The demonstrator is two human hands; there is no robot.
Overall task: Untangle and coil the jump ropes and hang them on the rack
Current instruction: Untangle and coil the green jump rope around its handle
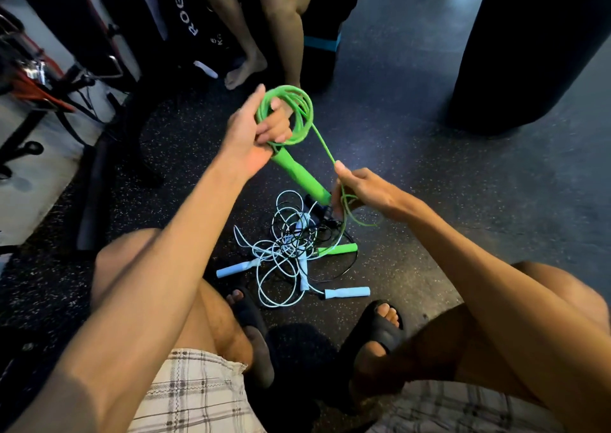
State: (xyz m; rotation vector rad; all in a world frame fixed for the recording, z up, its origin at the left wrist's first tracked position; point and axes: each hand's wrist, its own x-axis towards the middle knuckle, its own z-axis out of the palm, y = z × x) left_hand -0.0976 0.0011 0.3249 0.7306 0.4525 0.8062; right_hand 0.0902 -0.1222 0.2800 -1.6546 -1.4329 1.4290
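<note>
My left hand [256, 133] holds a coil of the green jump rope [299, 111] raised above the floor, with one green handle [299, 174] hanging down from it. My right hand [362, 189] pinches the loose green strand that runs from the coil down to the floor. The other green handle [339, 249] lies on the floor in the tangled pile [291, 237], mixed with a white rope with light blue handles [347, 292] and a thin black rope [334, 275].
Another person's bare legs [281, 29] are straight ahead beside a black Rogue bench [185, 15]. A black punching bag [529, 49] stands at the right. Red and black gym equipment [36, 78] is at the left. My sandalled feet [380, 330] flank the pile.
</note>
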